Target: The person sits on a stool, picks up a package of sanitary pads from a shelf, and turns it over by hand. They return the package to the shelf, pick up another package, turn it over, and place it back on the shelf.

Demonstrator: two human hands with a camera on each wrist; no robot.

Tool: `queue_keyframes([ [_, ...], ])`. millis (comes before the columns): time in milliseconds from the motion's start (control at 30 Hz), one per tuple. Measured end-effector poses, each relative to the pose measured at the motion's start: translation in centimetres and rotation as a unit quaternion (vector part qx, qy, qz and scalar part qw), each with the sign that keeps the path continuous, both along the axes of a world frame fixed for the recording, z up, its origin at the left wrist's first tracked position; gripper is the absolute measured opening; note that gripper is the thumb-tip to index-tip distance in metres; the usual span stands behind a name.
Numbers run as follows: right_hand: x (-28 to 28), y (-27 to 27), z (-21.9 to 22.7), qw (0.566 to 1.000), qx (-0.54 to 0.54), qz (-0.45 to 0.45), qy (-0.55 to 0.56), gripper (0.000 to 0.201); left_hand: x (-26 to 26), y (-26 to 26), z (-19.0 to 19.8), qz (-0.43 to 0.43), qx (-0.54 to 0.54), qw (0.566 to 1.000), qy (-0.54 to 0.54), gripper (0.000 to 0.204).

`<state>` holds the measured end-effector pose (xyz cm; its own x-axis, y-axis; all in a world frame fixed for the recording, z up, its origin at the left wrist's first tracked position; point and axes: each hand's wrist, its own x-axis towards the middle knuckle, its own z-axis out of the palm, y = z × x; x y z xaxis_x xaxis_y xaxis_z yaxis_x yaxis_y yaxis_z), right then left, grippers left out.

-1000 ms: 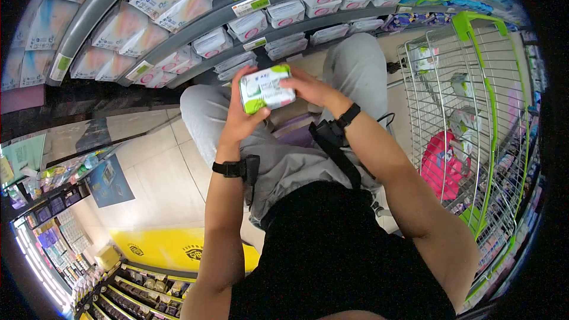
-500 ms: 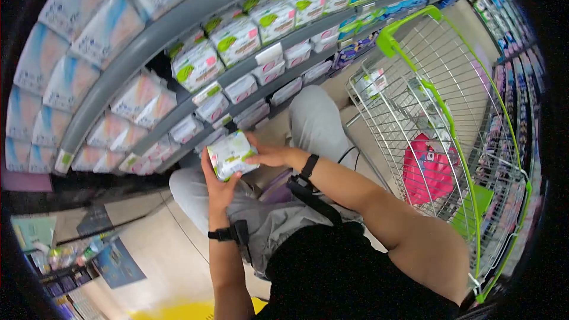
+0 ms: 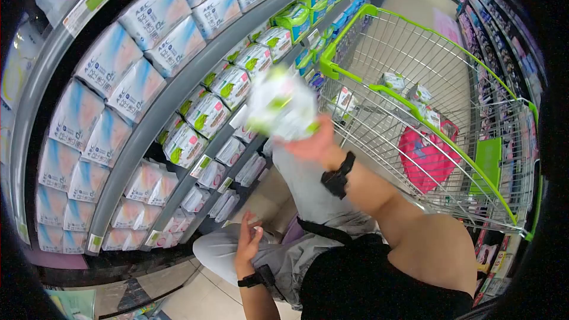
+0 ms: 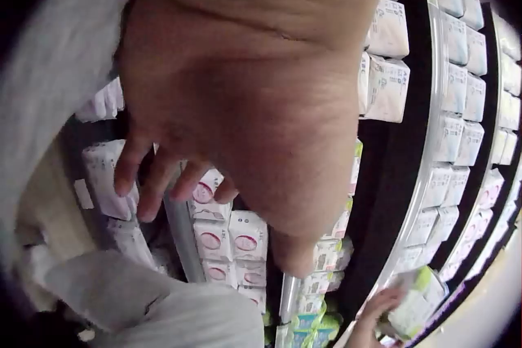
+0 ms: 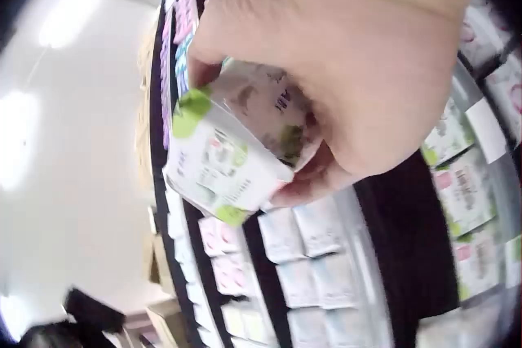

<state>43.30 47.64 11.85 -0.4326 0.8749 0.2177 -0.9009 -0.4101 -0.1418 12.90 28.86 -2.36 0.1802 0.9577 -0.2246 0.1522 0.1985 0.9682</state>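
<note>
My right hand [image 3: 317, 142] grips a white-and-green pack of sanitary pads [image 3: 281, 104], raised in front of the shelves and blurred in the head view. In the right wrist view, the thumb and fingers of that hand [image 5: 351, 62] clasp the pack [image 5: 224, 160] by its sides. Over my left knee, my left hand [image 3: 246, 246] is empty, its fingers loosely spread. The left wrist view also shows that hand [image 4: 236, 111] with nothing in it. To the right stands a shopping cart [image 3: 409, 106] with green edging, its mesh side close to my right forearm.
Similar green-and-white packs [image 3: 204, 112] line a shelf ahead, beside pale blue-and-white packs [image 3: 112, 59] on the left. Inside the cart lie several packs [image 3: 393, 80] and a pink bag [image 3: 430, 151]. A grey shelf edge [image 3: 178, 92] curves across the view.
Both hands were on the pack; the left has let go and dropped lower. The right has carried it up and away toward the cart side. The head view has turned toward the cart.
</note>
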Motion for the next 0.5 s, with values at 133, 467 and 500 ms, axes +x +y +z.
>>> queue_keyframes([
  [133,5.3,1.5,5.9,0.984,0.015,-0.032,0.175,0.083,1.5,0.8,1.7,-0.074,0.017,0.994,0.078,0.048],
  [467,1.3,1.7,2.4,0.994,0.085,-0.008,-0.062,0.052,2.9,1.9,1.9,-0.061,0.049,0.987,0.143,0.034],
  [500,0.5,2.8,2.5,0.975,0.149,-0.023,-0.160,0.044,1.9,1.7,-1.4,-0.051,0.021,0.994,0.097,0.032],
])
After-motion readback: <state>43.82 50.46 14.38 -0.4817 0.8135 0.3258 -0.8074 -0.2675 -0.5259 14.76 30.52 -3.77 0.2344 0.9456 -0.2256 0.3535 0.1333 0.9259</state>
